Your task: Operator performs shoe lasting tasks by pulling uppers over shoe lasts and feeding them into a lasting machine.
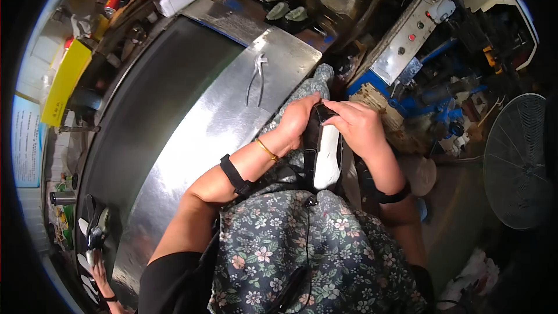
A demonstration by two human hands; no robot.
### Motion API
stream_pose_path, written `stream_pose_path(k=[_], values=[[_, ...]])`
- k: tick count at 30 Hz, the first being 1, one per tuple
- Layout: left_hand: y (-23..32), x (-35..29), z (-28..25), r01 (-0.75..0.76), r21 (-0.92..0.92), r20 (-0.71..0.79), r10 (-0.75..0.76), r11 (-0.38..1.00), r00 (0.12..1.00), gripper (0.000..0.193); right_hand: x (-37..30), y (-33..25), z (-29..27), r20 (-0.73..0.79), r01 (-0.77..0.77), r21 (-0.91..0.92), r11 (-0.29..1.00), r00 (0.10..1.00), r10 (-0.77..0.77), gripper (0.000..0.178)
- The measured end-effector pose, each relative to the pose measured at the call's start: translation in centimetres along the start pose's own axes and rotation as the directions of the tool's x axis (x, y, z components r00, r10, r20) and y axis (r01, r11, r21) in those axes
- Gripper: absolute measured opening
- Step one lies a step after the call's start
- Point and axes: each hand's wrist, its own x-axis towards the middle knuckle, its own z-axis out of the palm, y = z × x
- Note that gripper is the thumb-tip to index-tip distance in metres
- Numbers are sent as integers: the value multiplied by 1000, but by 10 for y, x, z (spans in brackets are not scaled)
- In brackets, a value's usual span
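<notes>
Shoe-like piece (327,160) is held above the lap by both hands, forearms reached forward and angled inward. Its black far end is pinched between thumb and fingers by the right hand (361,127); its left side is gripped by the curled left hand (297,119) — those fingers partly hidden. Its long axis is pointed away from the body, white end nearest the floral apron (314,250). Pliers (256,81) are laid leftward on the metal worktop (197,125).

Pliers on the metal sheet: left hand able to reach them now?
Probably yes: the pliers lie uncovered on the metal sheet, near the left hand, nothing visibly blocking. That hand holds the black-and-white piece, so would likely need to let go first.
</notes>
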Motion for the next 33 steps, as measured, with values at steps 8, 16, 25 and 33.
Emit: stream_pose_path(k=[8, 16, 25, 33], values=[[-22, 30, 19, -519, 186, -50, 535, 834, 843, 25, -1, 35, -10, 260, -390, 167, 906, 903, 341, 37], [-8, 18, 2, 67, 48, 112, -72, 997, 991, 30, 0, 11, -2, 75, -258, 106, 960, 965, 251, 21], [-20, 14, -30, -383, 883, 176, 564, 271, 806, 46, -117, 23, 82, 149, -720, 458, 521, 640, 754, 38], [-11, 23, -65, -269, 601, 215, 171, 753, 961, 46, -116, 45, 98, 536, -744, 665, -64, 416, 735, 68]])
